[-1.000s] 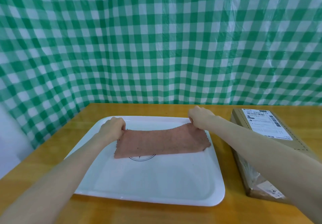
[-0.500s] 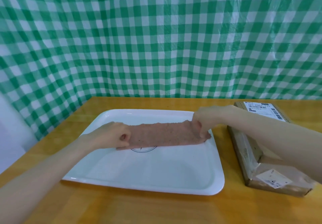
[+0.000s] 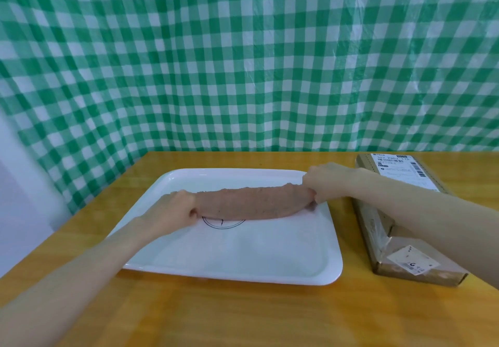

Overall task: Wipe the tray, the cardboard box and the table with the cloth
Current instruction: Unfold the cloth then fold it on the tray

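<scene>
A pinkish-brown cloth lies folded into a narrow band across the far half of the white tray. My left hand grips its left end with curled fingers. My right hand grips its right end near the tray's right rim. The cloth partly covers a black round mark on the tray floor. The long cardboard box, with white shipping labels, lies on the wooden table just right of the tray, under my right forearm.
A green and white checked sheet hangs behind the table's far edge. The table's left edge runs diagonally at the left, with a pale wall beyond it. Bare wood stretches in front of the tray.
The cloth went from lying spread flat to a narrow folded band. Both hands drew its far edge toward me and stayed gripping the ends. The camera view tilted up slightly.
</scene>
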Demonstrator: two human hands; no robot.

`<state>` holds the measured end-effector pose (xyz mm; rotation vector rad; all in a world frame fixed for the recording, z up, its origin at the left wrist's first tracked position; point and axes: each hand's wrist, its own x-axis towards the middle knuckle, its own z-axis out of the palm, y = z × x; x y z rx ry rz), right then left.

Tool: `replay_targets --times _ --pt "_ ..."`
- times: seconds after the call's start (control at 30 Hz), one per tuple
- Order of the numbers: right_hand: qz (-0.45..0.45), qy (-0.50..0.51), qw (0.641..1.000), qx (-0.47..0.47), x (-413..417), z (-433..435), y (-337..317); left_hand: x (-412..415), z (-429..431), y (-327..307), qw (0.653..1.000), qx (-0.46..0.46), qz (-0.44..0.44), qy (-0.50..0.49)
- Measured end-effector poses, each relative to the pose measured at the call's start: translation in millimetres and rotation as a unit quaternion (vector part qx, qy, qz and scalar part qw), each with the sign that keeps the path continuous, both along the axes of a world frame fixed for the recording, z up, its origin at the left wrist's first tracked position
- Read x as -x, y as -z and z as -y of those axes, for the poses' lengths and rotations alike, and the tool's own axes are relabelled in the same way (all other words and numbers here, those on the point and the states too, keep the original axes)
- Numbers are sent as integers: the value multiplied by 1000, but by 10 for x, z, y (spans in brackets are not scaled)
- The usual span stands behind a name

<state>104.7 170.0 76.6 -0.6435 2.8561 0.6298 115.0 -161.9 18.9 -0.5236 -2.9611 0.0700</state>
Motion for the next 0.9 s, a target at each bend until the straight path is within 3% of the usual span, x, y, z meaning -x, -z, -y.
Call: replay_targets --times 0.1,0.23,0.37,0.43,0.53,0.67,0.9 --pt "-2 44 988 149 38 -135 -136 25 60 -194 985 -172 9 -19" --pt "29 102 933 344 33 -239 -396 -14 57 -583 936 -340 56 -68" --pt "156 182 832 500 -17 -343 -564 -25 107 -790 824 -514 200 -126" --pt "203 210 826 482 -17 -343 -527 -37 125 -782 807 -513 248 -155" --pt "195 241 849 428 -26 -242 -374 -59 109 -663 830 -437 302 -168" --pt "163 244 860 418 -29 -28 -263 -57 -24 -543 837 -430 290 -173" --pt "192 160 811 529 -101 346 -529 -113 -537 -862 815 -479 307 -109"
